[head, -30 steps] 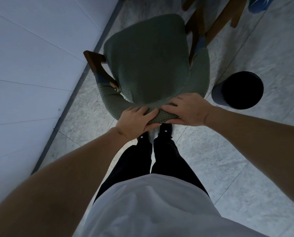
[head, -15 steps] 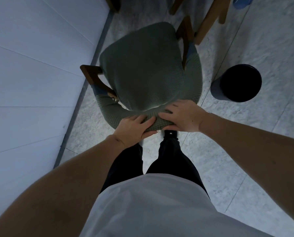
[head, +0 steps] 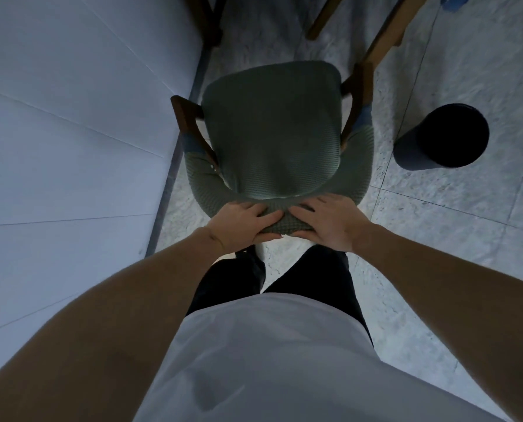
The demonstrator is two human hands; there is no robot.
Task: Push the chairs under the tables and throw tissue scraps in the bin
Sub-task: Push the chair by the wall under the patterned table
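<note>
Both hands grip the top of the chair's backrest.
Grey-green fabric armchair with dark wooden arms [head: 272, 132] stands on pale speckled tile floor [head: 455, 226], just beside the white panelled wall [head: 71, 132]. Left hand [head: 242, 223] and right hand [head: 327, 223] sit side by side, each closed on the padded backrest rim, fingers over the top, thumbs under. Round dark cylindrical bin [head: 442, 138] stands on the floor to the chair's right, apart from it. Light wooden furniture legs [head: 385, 41] beyond.
</note>
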